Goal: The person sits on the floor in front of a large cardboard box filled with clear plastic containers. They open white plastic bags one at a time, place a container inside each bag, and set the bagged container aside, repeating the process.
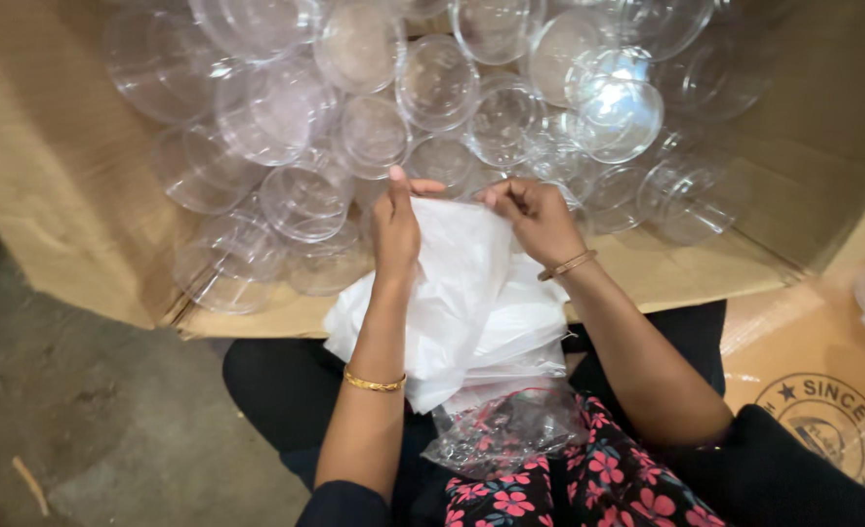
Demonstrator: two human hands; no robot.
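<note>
A stack of white plastic bags (462,293) is being held on the lap, its top edge being pinched by the right hand (540,220); the left hand (395,229) is being pressed flat, fingers closed, just beside, clear cups (305,200) being left beyond.

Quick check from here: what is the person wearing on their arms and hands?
Both hands are bare, no gloves. The left hand has a thin gold bangle at the wrist; the right hand has a similar thin bangle. Dark sleeves begin near the elbows.
</note>
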